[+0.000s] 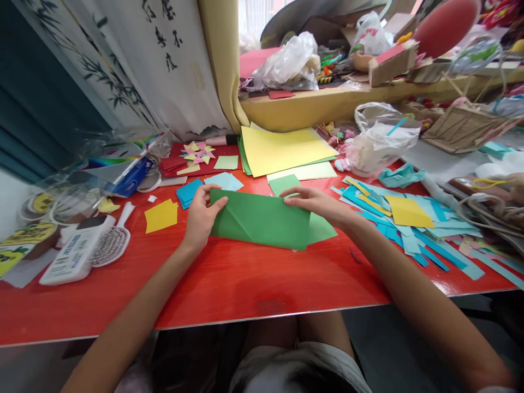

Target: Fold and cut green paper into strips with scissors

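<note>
A green sheet of paper point(262, 221) is held up just above the red table, with a diagonal crease near its left end. My left hand point(203, 212) pinches its upper left corner between thumb and fingers. At the upper right edge, my right hand point(311, 203) grips the sheet with its fingers over the top. Behind the sheet's right end lies another green paper piece point(321, 229), pointed at its right. A smaller green piece point(284, 184) shows just beyond the top edge. Blue paper squares point(189, 194) and a yellow square point(161, 216) lie left of my left hand.
Yellow sheets point(286, 150) are stacked at the back. Blue paper strips point(409, 229) spread at the right, beside a plastic-bagged cup point(379, 144). A hairbrush point(112, 243) and a white box point(77, 251) lie at the left. The red table's point(262, 289) front edge is close to my lap.
</note>
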Tool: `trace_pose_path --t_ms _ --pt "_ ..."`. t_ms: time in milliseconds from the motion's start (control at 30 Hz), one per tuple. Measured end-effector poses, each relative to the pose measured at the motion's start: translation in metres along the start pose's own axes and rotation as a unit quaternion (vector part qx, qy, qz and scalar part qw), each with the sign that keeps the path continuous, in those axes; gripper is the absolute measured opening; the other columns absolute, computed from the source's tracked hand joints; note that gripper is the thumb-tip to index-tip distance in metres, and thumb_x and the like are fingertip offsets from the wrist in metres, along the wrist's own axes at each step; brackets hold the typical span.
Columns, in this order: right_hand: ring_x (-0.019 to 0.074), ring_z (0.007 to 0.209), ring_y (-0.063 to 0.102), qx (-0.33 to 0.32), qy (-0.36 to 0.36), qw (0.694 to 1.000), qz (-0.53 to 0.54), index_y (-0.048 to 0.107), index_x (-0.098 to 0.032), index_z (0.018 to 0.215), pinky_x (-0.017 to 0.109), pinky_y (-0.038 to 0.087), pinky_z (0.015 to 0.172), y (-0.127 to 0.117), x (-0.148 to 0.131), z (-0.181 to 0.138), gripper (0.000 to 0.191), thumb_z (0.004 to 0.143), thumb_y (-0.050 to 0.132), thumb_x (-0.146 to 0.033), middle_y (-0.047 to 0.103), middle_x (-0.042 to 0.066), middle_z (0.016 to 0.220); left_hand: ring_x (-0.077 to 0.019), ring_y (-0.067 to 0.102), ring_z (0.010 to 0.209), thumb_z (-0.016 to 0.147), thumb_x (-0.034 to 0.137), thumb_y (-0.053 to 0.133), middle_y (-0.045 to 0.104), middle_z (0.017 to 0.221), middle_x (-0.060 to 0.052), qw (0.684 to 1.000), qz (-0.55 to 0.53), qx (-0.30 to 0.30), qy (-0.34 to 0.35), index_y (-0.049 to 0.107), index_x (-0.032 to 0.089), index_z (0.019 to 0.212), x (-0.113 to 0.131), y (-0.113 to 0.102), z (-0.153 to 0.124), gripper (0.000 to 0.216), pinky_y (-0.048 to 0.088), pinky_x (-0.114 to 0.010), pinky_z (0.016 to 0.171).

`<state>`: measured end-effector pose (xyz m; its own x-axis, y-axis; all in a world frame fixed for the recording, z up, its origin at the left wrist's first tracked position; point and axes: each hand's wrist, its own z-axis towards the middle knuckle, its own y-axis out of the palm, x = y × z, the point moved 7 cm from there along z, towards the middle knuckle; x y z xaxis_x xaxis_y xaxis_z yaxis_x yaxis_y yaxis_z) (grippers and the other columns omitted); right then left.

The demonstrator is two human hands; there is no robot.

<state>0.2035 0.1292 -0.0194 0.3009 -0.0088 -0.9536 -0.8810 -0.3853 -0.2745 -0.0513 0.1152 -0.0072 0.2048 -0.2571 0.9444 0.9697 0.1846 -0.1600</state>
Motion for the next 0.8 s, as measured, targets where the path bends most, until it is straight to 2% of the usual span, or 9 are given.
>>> trace_pose_path --t_ms 67,200,367,567,800 --pt "0.0202 0.092 0.059 0.044 -0.021 0.997 0.06 0.065 -0.021 0.102 0.03 0.047 0.074 -0.007 -0.001 0.002 0.034 0.077 0.063 -0.045 0.065 0.006 0.103 -0.0111 0.054 0.074 0.072 0.029 0.067 0.057 0.082 0.0 0.998 -0.023 0.058 0.026 0.053 0.022 0.099 0.001 -0.009 0.001 0.03 0.043 -0.021 0.065" --pt "0.0191 0.085 0.062 0.049 -0.061 0.986 0.147 0.065 -0.017 0.099 0.033 0.048 0.077 -0.006 -0.005 0.003 0.033 0.077 0.064 -0.042 0.067 0.007 0.098 -0.0118 0.054 0.08 0.073 0.028 0.066 0.056 0.089 -0.002 0.992 -0.021 0.111 0.058 0.052 0.022 0.101 0.002 -0.017 0.001 0.032 0.045 -0.023 0.07" --pt "0.0189 0.079 0.062 0.096 -0.085 0.978 0.164 0.066 -0.018 0.09 0.033 0.049 0.071 -0.006 -0.004 0.002 0.03 0.073 0.067 -0.042 0.068 0.005 0.087 -0.0126 0.057 0.082 0.075 0.029 0.064 0.056 0.089 -0.001 0.994 -0.037 0.085 0.052 0.048 0.024 0.104 0.003 -0.011 -0.002 0.033 0.046 -0.024 0.072" --pt "0.0192 0.076 0.06 0.123 -0.105 0.975 0.153 0.066 -0.019 0.083 0.032 0.049 0.067 -0.007 -0.003 0.002 0.029 0.073 0.066 -0.046 0.066 0.005 0.083 -0.0123 0.057 0.08 0.074 0.029 0.064 0.057 0.087 -0.001 0.995 -0.055 0.078 0.033 0.05 0.024 0.102 -0.001 -0.008 -0.002 0.032 0.047 -0.024 0.07" --pt "0.0225 0.078 0.059 0.173 -0.108 0.973 0.108 0.067 -0.02 0.086 0.034 0.048 0.064 -0.012 -0.003 -0.001 0.035 0.071 0.066 -0.051 0.064 0.005 0.076 -0.0113 0.057 0.079 0.073 0.028 0.065 0.057 0.087 -0.001 0.994 -0.066 0.079 0.028 0.052 0.024 0.101 -0.001 -0.008 -0.002 0.031 0.046 -0.022 0.069"
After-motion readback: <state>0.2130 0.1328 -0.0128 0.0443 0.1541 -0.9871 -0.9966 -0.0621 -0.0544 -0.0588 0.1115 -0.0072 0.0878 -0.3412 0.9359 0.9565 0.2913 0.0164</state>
